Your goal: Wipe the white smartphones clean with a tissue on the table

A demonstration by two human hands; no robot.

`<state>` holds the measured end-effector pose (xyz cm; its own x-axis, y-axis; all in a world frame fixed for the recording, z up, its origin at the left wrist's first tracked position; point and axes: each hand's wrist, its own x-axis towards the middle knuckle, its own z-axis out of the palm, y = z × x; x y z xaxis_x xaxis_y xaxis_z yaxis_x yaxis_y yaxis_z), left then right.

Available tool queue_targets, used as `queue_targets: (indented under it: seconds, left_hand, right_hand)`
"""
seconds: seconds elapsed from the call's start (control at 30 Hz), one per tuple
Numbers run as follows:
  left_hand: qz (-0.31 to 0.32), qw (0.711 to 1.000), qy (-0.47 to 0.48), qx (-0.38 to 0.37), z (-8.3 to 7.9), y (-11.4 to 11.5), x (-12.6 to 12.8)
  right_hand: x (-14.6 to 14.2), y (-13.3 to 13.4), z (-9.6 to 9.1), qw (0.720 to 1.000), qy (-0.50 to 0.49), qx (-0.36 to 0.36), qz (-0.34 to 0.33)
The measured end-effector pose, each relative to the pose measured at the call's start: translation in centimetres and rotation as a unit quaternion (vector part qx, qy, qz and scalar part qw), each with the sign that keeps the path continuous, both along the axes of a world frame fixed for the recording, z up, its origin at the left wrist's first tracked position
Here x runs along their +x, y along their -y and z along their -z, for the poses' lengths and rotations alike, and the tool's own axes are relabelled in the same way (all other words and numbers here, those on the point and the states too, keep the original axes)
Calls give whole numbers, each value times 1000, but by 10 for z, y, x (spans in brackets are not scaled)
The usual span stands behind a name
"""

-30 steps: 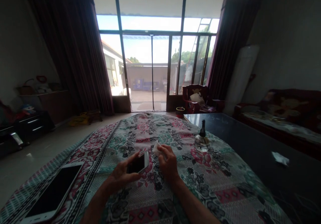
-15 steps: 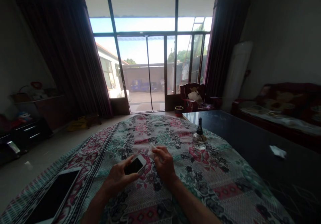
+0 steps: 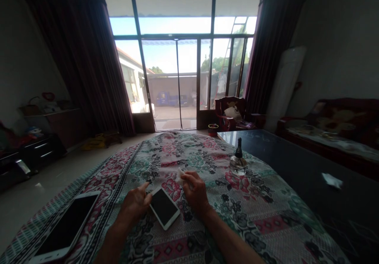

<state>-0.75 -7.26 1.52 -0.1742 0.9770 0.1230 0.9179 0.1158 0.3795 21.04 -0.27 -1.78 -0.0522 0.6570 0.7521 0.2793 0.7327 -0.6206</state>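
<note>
A small white phone [image 3: 164,208] with a dark screen lies face up on the floral cloth [image 3: 201,232]. Beside its upper left corner is my left hand [image 3: 134,204], index finger stretched out and thumb near or touching the phone's edge, not wrapped round it. My right hand [image 3: 194,192] is closed on a crumpled white tissue [image 3: 180,175], just above and right of the phone. A larger white device with a black screen [image 3: 66,228], perhaps a tablet, rests on the cloth at the left. Farther off to the right stands a clear spray bottle [image 3: 238,164] with a black top.
Along the right side runs a dark glossy table [image 3: 284,153] with a white crumpled tissue [image 3: 332,180] on it. A wooden armchair [image 3: 232,112] and a sofa [image 3: 340,118] stand beyond. Glass doors [image 3: 177,86] are ahead, and a cabinet [image 3: 51,124] is at far left.
My left hand has let go of the small phone, which has come down flat on the cloth. The right hand keeps the tissue in nearly the same place. The view has shifted slightly left.
</note>
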Motion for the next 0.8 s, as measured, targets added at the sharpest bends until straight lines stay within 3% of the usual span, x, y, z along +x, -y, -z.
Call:
queue_targets:
  seconds: [0.13, 0.33, 0.4, 0.57, 0.8]
  left_hand:
    - [108, 994, -23, -25, 2, 10, -8]
    - [222, 973, -25, -62, 11, 10, 30]
    - [221, 972, -29, -69, 10, 10, 37]
    - [138, 989, -30, -46, 10, 12, 31]
    - [195, 976, 93, -15, 3, 8, 24]
  right_hand:
    - [1, 0, -1, 1000, 1, 0, -2]
    - [2, 0, -1, 1000, 3, 2, -1]
    - [3, -1, 0, 1000, 2, -1, 4]
    - [3, -3, 1, 1000, 1, -4, 11]
    - [3, -3, 1, 1000, -1, -6, 10]
